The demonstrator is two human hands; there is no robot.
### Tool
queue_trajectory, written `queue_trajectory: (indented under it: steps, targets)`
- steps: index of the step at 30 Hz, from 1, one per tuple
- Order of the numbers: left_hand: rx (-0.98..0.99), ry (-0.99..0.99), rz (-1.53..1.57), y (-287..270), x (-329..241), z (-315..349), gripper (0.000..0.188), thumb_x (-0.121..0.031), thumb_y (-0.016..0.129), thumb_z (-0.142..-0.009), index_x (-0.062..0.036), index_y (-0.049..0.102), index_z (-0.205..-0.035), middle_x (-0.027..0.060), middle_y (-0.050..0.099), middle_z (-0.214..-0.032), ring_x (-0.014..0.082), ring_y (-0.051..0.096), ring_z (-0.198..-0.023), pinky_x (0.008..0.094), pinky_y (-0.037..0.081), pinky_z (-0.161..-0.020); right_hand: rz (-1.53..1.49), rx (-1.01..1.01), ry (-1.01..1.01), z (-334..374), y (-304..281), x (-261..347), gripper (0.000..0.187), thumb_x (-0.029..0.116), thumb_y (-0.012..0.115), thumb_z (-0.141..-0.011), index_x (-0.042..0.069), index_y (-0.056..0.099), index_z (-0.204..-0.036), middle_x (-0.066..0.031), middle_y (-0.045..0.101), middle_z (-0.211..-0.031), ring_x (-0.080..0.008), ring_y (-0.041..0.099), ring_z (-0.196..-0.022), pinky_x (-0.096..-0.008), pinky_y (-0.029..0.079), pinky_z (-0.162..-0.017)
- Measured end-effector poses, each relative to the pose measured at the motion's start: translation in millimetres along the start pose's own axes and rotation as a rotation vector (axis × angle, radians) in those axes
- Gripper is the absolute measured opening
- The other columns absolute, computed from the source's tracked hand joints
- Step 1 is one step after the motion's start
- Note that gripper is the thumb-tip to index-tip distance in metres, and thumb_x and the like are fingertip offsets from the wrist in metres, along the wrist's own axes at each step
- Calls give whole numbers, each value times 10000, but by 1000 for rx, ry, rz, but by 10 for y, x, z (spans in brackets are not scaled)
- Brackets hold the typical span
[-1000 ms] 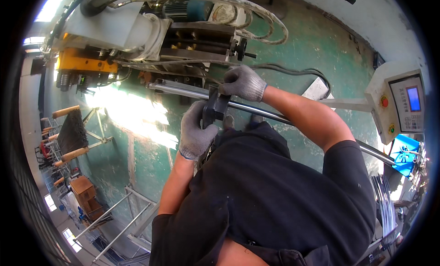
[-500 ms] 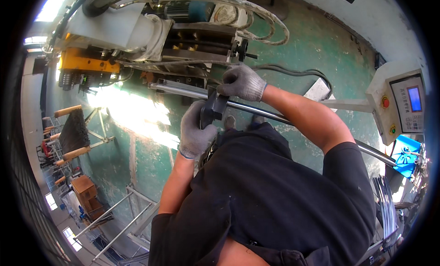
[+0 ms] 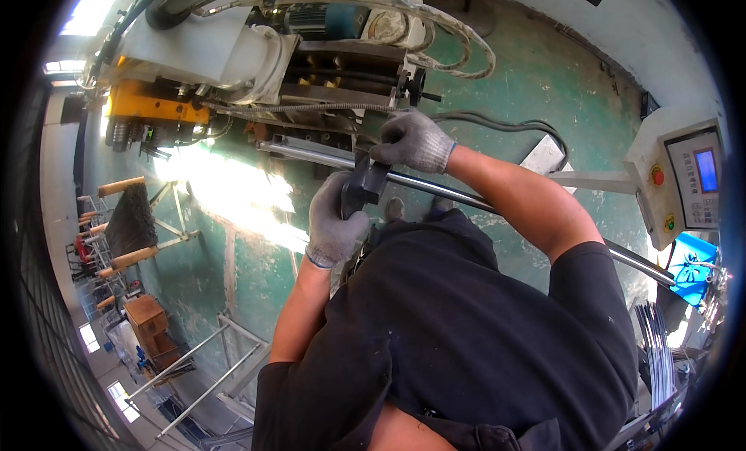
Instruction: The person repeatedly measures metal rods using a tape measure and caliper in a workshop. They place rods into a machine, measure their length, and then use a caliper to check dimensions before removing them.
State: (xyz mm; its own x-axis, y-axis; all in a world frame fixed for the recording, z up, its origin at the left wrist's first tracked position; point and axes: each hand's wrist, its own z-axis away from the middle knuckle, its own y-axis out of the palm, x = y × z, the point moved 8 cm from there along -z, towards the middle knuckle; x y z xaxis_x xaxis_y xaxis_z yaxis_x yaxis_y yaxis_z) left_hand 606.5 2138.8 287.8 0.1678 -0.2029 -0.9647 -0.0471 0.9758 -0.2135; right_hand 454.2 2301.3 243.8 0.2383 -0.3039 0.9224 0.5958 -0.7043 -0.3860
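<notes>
A bulky hydraulic machine (image 3: 210,51) stands ahead and to the left. A long polished metal bar (image 3: 451,190) slants across in front of the person, running below the right forearm and past both hands. The left gloved hand (image 3: 330,222) comes up from below, thumb and fingers clasped about a black block (image 3: 368,185). The right gloved hand (image 3: 416,140) reaches leftward, curled at the block's upper end; whether it grips cannot be told. The block lies between the hands, beside the bar.
</notes>
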Motion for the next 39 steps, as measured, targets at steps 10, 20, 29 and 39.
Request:
queue_trajectory:
  steps: [10, 20, 29, 39]
  targets:
    - [14, -75, -42, -18, -1, -33, 475, -3, 664, -784, 27, 725, -1254, 81, 703, -1129, 173, 668, -1036, 307, 540, -975, -100, 58, 184, 30, 39, -70, 388, 360, 901, -919, -12, 797, -879, -168, 661, -755, -224, 614, -717, -450, 546, -733]
    - [-39, 2, -28, -25, 19, 2, 465, -1, 657, -784, 43, 732, -1241, 97, 713, -1116, 198, 685, -1037, 315, 543, -978, -17, 141, 253, 54, -11, 0, 421, 412, 878, -970, -6, 835, -960, -182, 748, -839, -226, 678, -765, -448, 575, -782]
    - [-89, -12, -94, -24, -21, 33, 442, -18, 649, -797, 36, 740, -1226, 111, 723, -1020, 210, 706, -965, 331, 566, -934, 163, 66, 175, 259, -65, 149, 401, 428, 779, -1087, 40, 836, -1172, -253, 811, -1079, -459, 764, -997, -524, 591, -919]
    - [-81, -8, -81, -28, -29, -4, 316, 3, 644, -791, 36, 729, -1094, 117, 676, -933, 190, 623, -870, 336, 538, -834, 350, -98, 189, 435, -181, 240, 299, 334, 725, -1112, 56, 827, -1153, -268, 784, -1030, -522, 753, -1022, -587, 586, -876]
